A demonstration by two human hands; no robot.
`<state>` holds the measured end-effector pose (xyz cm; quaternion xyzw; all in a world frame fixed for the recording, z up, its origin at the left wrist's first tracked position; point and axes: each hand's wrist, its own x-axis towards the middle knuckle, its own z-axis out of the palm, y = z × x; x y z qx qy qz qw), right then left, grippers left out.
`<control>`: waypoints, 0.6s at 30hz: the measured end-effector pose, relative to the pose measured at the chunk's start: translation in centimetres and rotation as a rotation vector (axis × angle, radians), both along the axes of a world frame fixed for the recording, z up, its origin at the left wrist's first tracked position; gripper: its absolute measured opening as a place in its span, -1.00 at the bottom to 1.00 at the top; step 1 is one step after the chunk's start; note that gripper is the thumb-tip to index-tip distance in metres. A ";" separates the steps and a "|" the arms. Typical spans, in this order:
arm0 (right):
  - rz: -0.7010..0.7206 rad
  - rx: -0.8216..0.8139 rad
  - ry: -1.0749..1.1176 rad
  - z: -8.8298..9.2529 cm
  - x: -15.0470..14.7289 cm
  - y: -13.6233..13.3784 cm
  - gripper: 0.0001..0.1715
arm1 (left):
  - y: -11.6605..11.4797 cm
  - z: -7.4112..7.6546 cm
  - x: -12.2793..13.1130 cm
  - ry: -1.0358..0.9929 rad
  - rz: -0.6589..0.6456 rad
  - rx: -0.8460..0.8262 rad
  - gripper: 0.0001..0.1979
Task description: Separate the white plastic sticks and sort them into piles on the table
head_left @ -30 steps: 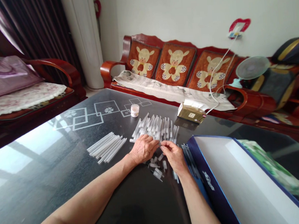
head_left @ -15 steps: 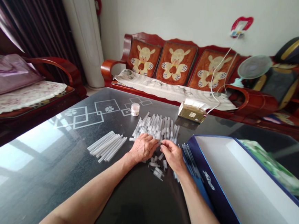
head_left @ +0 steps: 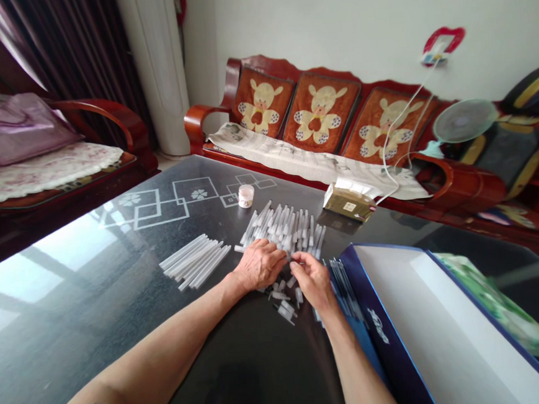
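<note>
My left hand (head_left: 262, 265) is closed, back up, over the near edge of a heap of whitish translucent pen-like tubes (head_left: 280, 223). Close beside it, my right hand (head_left: 313, 280) pinches with thumb and forefinger. The fingertips of both hands nearly meet; whatever small piece lies between them is too hidden to name. Small clear caps (head_left: 286, 311) lie scattered just below the hands. To the left rests a row of plain white tubes (head_left: 196, 261). Thin dark refill-like sticks (head_left: 344, 286) lie to the right of my right hand.
A large blue box with a white inside (head_left: 411, 290) takes up the right of the dark glossy table (head_left: 118, 301). Toward the back stand a small round pot (head_left: 246, 196) and a tissue box (head_left: 348, 203). A green-and-white bag (head_left: 486, 297) lies beyond the blue box.
The view has shifted slightly, so the surroundings sit a little further right. Both hands stay together in nearly the same pose.
</note>
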<state>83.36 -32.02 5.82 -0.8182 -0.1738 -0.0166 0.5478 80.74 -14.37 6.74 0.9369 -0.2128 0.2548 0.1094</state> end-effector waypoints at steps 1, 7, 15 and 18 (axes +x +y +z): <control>-0.006 0.005 0.006 0.1 -0.1 0.0 -0.56 | 0.0 0.0 0.0 -0.001 0.001 -0.001 -0.68; -0.097 -0.158 -0.069 0.4 -0.4 0.1 -0.51 | -0.1 0.3 -0.1 0.011 -0.006 0.012 -0.68; -0.040 -0.049 -0.021 0.5 -0.4 0.1 -0.56 | 0.1 0.1 0.0 0.016 -0.019 0.003 -0.67; -0.104 -0.123 -0.077 0.9 -0.6 0.2 -0.54 | 0.1 0.0 -0.1 0.017 -0.023 0.001 -0.67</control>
